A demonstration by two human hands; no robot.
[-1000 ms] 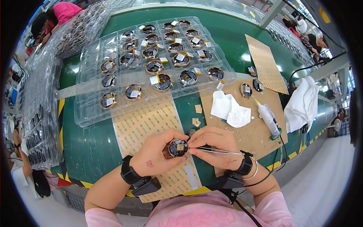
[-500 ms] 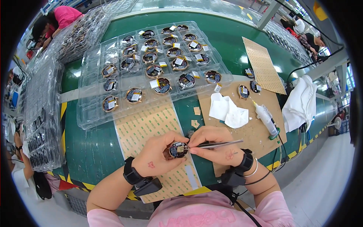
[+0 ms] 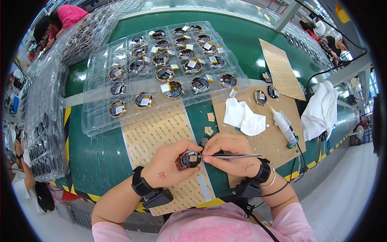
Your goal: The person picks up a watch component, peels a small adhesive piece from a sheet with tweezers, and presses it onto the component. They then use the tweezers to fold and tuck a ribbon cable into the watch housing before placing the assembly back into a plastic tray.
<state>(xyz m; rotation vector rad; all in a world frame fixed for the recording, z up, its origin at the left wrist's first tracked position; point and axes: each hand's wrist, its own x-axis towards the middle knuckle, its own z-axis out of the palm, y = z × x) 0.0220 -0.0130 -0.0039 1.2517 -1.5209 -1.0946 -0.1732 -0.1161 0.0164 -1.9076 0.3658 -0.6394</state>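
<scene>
Left hand (image 3: 164, 164) is clasping a round black circuit module (image 3: 186, 160), tan square patch (image 3: 193, 159) on, right hand (image 3: 233, 145) pinching silver metal tweezers (image 3: 243, 155) not yet clear.

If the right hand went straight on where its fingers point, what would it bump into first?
Probably the round electronic part in the left hand: the right hand and its tweezers point at it. Depth is unclear, so they may already touch.
</scene>
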